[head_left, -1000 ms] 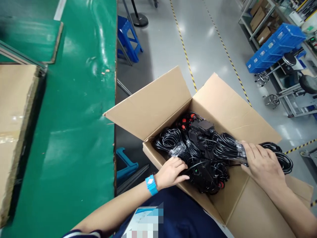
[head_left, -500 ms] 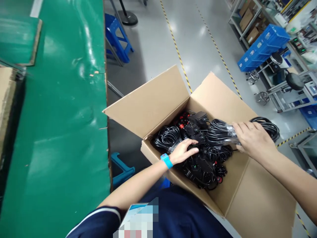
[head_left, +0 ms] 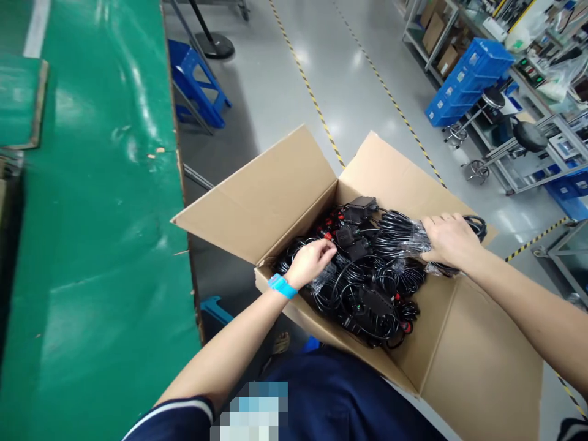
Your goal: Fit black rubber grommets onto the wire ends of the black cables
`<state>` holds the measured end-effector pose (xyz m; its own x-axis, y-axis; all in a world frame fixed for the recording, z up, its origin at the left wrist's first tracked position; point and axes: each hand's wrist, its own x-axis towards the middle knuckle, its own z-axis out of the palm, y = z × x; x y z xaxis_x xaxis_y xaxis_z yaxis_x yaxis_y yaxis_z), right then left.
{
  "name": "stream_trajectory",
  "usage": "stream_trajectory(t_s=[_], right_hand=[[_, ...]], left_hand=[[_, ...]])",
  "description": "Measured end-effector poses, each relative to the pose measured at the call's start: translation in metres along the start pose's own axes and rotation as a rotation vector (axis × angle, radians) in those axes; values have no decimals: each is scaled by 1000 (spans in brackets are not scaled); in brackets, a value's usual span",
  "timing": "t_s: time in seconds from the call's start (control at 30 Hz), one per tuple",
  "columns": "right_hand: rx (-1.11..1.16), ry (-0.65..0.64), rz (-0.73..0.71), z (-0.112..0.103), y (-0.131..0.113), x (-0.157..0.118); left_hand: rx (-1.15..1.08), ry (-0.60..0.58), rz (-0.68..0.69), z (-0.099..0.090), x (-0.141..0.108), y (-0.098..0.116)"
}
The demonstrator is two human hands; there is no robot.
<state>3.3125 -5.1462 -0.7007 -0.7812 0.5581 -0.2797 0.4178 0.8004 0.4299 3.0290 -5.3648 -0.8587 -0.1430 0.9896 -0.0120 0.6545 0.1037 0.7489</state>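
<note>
An open cardboard box (head_left: 285,190) stands in front of me, holding bundled black cables, black adapter-like blocks (head_left: 361,210) and red-tipped connectors. My right hand (head_left: 450,240) is wrapped round a thick coil of black cable (head_left: 397,236) bound with clear plastic, at the box's right side. Over the left part of the contents is my left hand (head_left: 312,262), with a blue band on the wrist. Its fingers are curled together near a red connector (head_left: 327,236); whether they pinch anything is too small to tell.
A green-covered table (head_left: 114,245) runs along the left. Beyond it are a blue stool (head_left: 195,82) and a black round stand base (head_left: 215,46). Blue crates (head_left: 468,82), black stools and a workbench are at upper right. Box flaps spread outward.
My left hand has moved left and its spread fingers have closed together. The coil in my right hand sits slightly lower into the box. The whole view has shifted a little.
</note>
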Motion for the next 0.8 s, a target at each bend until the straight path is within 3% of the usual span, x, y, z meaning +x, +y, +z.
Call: stream_trajectory(t_s=[0.13,0.27,0.33,0.4,0.47,0.53,0.6,0.7,0.8], right_hand=[[135,-96,130,50,-15,-26],[370,-201,312,108,-30,-46],[487,-202,378,128,-37,-53],[558,-123,426,139,-48,-64],[679,31,496,143,-67,-81],[938,136,584,146,-95,-103],[1210,99,625,153,-130,-123],[1404,-38,636,171,-180,-141],[1556,-94,642,186,-208,-141]], left_hand=[[136,-217,137,6,-26,-12],[320,-517,309,21,-20,-24],[318,-573,332,31,-11,-23],[279,-582,328,40,-6,-17],[233,-573,326,46,-8,-4],[183,-544,321,48,-19,16],[141,-517,325,51,-37,41],[101,-463,362,64,-72,78],[55,-505,431,88,-103,100]])
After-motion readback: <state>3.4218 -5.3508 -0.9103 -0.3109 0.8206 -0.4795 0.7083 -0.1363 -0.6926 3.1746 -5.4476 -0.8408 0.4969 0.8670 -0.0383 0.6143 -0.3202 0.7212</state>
